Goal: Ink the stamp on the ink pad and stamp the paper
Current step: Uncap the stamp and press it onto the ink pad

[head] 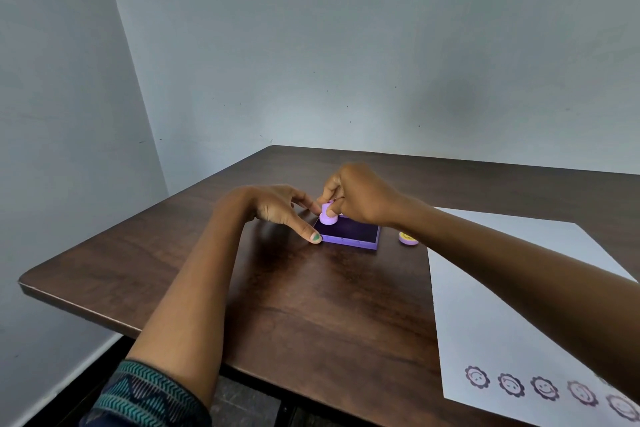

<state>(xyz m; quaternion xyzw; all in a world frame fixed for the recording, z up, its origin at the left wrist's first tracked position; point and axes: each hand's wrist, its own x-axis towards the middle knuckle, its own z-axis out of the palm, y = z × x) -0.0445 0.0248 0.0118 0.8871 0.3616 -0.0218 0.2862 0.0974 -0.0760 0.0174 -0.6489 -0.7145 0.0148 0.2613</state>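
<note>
Nearest the lens: patterned teal sleeve [149, 395] on the left forearm, low in frame. Left hand [277, 210] is spread, fingertips braced against the near-left corner of the ink pad [349, 234], apparently steadying it. Right hand [360, 196] pinches the lilac stamp [328, 215] between thumb and fingers; the stamp stands upright with its face down on the pad's dark surface, at the left end. Judgement: inking step is in hand now. A small lilac cap [408, 238] lies just right of the pad on the brown bench [242, 288]. White paper [502, 288] lies to the right, well apart from the pad. Its near edge carries a row of flower-face prints [543, 386], so several impressions are done. Left for this round: lift, carry to paper, press.
</note>
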